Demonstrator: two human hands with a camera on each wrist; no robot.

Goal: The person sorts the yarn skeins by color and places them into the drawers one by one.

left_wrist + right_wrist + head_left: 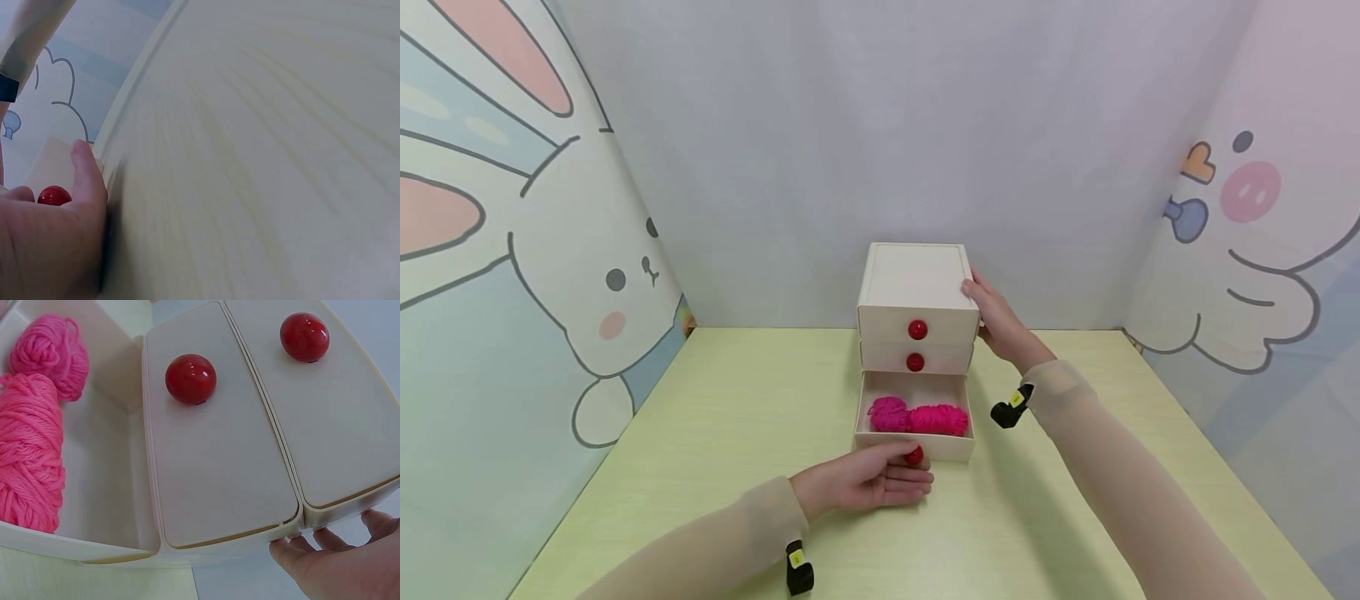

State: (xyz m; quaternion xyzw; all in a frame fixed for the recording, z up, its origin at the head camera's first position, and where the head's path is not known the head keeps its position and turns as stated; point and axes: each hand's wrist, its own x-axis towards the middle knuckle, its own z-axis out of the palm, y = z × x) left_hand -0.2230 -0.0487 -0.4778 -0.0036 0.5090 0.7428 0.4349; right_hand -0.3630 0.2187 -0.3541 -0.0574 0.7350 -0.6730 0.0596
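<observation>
A small white cabinet [917, 275] has three stacked drawers with red ball knobs. Its bottom drawer [955, 451] is pulled out. Inside lie a purple-pink yarn bundle [889, 414] and a bright pink yarn skein [938, 419]. My left hand [868, 479] is at the bottom drawer's knob [913, 455], thumb and index finger on it, the other fingers stretched out beneath. With my right hand [1000, 321] I press the cabinet's right side. In the right wrist view the fingertips [284, 550] touch the side wall near the seam between the upper drawers.
The cabinet stands on a pale yellow wood-grain table [760, 400], close to a plain light back curtain [760, 167]. Side panels carry a cartoon rabbit [572, 275] on the left and a pink-nosed animal [1285, 250] on the right.
</observation>
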